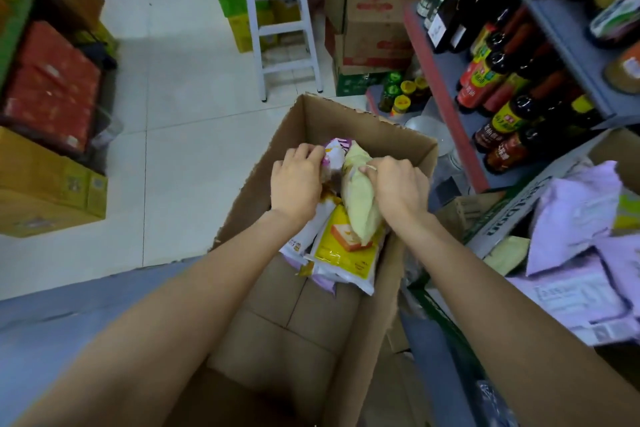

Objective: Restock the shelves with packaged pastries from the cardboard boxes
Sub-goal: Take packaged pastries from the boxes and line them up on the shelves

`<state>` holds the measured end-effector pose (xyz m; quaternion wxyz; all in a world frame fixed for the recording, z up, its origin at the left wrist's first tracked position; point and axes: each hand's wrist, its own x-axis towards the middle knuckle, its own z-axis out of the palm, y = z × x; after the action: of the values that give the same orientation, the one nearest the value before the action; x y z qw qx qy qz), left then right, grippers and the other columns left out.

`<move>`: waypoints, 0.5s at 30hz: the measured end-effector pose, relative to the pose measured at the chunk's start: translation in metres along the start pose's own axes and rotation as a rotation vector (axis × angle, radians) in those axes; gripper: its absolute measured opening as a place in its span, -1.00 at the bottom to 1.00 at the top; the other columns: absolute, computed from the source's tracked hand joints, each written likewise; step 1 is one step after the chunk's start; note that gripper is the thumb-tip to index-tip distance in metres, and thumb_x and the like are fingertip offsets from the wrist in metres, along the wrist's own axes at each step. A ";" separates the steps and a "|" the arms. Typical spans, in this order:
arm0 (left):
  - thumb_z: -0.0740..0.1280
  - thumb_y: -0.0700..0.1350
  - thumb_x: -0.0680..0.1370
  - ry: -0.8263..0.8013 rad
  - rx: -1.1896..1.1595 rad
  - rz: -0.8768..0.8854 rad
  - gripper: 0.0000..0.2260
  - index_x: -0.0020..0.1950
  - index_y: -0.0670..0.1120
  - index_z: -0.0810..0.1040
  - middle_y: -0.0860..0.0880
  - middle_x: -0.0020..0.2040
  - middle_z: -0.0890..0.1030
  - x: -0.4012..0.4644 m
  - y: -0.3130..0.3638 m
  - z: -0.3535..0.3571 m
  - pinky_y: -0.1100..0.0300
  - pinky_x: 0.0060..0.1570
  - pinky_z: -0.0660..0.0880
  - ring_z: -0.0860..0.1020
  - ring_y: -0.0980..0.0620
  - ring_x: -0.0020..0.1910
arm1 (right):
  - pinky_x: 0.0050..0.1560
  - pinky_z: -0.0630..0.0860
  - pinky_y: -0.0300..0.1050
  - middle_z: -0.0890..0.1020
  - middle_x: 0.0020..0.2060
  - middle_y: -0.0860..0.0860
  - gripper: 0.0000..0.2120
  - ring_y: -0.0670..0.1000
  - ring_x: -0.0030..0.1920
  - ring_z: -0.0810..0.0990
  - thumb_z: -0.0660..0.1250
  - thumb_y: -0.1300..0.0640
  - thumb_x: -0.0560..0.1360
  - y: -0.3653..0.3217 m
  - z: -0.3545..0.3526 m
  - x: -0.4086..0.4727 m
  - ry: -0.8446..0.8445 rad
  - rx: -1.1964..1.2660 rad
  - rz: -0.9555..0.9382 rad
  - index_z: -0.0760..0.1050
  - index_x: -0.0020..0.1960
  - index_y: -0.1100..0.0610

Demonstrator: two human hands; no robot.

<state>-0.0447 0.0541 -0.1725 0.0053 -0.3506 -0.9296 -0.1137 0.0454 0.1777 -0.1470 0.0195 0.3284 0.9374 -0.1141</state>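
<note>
Inside the open brown cardboard box (363,135), the left hand (298,184) pinches a glossy purple-and-white pastry packet (332,158). The right hand (398,185) grips a puffy pale-yellow packet (360,204), above a flat yellow-and-white one (341,253) near the box's right wall.

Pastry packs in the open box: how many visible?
3: purple-white pack gripped by left hand, pale yellow pack gripped by right hand, yellow-label pack underneath. More may be hidden.

You look down on a shop aisle floored in pale tiles (180,80), evenly lit from above. A white step stool (280,21) stands far centre, stacked cartons (374,31) just to its right. At right, grey shelves (450,80) with a red edge carry dark sauce bottles (502,107). At left, red packs (52,87) sit beside yellow cartons (45,184).
</note>
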 end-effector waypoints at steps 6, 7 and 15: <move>0.08 -0.15 0.63 0.153 -0.338 -0.035 -0.84 0.01 -0.19 0.40 -0.20 -0.04 0.54 -0.029 0.015 -0.089 -0.01 -0.24 0.35 0.51 -0.23 -0.09 | -0.12 0.51 -0.01 0.64 -0.28 0.25 -0.57 0.24 -0.17 0.62 0.11 -0.02 0.62 -0.004 -0.078 -0.060 0.202 0.359 0.106 0.52 -0.20 0.26; 0.09 -0.16 0.63 0.174 -0.397 -0.036 -0.85 -0.02 -0.20 0.40 -0.21 -0.08 0.55 -0.037 0.019 -0.108 0.02 -0.28 0.31 0.50 -0.24 -0.12 | -0.13 0.54 0.04 0.63 -0.35 0.25 -0.57 0.23 -0.25 0.63 0.13 -0.01 0.62 -0.001 -0.093 -0.075 0.250 0.463 0.118 0.48 -0.27 0.27; 0.10 -0.16 0.63 0.359 -0.542 0.312 -0.85 -0.15 -0.11 0.27 -0.08 -0.30 0.42 -0.119 0.087 -0.256 0.06 -0.36 0.26 0.43 -0.16 -0.26 | -0.32 0.39 -0.17 0.39 -0.52 0.17 -0.58 -0.04 -0.44 0.49 0.20 0.11 0.61 0.015 -0.218 -0.247 0.578 0.531 0.075 0.31 -0.40 0.20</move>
<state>0.0846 -0.0151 0.0842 0.0925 -0.4516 -0.7851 -0.4136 0.2568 0.0871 0.0900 -0.3268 0.3749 0.8293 -0.2547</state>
